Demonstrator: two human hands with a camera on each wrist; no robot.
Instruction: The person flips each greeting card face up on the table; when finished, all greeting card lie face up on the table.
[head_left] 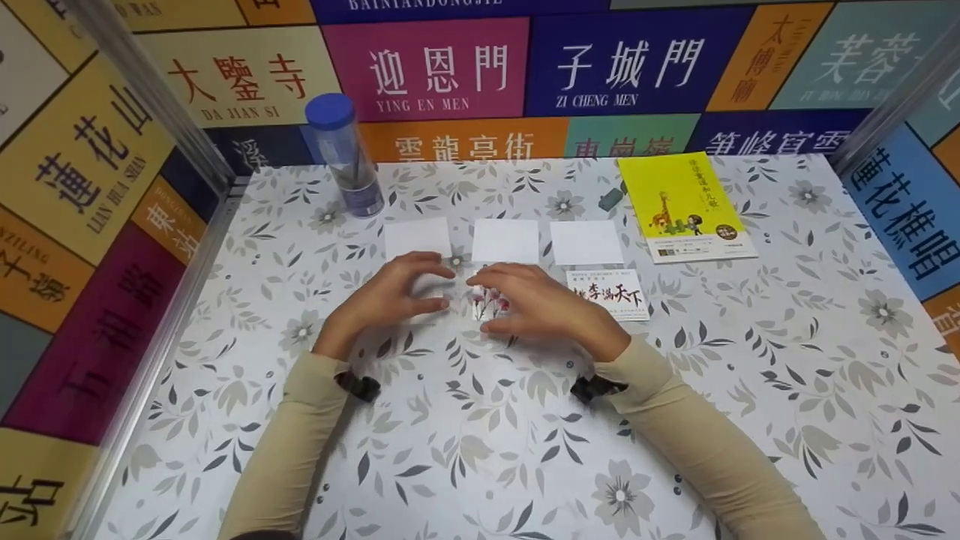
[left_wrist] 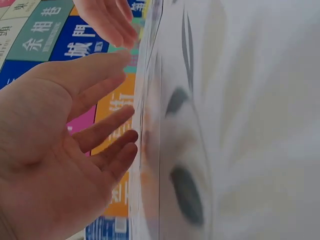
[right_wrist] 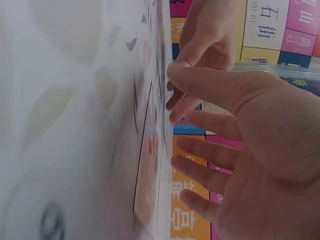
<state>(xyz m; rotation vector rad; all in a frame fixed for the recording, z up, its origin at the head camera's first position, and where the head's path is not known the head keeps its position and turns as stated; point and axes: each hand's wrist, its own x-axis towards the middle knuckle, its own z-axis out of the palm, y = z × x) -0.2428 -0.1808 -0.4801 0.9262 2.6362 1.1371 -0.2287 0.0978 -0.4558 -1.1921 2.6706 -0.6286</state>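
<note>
In the head view my left hand [head_left: 397, 296] hovers over the table with fingers spread and relaxed, holding nothing. Facing it, my right hand [head_left: 536, 300] has its fingers spread over a card with pink-red flowers [head_left: 487, 306], which it partly covers. Whether the fingertips touch that card I cannot tell. A card with dark and red characters [head_left: 619, 296] lies beside the right wrist, partly hidden. Three white cards, left [head_left: 417, 238], middle [head_left: 505, 240] and right [head_left: 587, 242], lie in a row beyond the hands. Both wrist views show loose, empty fingers on the left hand [left_wrist: 55, 135] and right hand [right_wrist: 265, 155].
A clear bottle with a blue lid [head_left: 346, 157] stands at the back left. A yellow booklet [head_left: 686, 206] lies at the back right, with a small dark green object [head_left: 610, 199] beside it. Printed panels [head_left: 427, 71] border the flower-patterned table [head_left: 480, 450].
</note>
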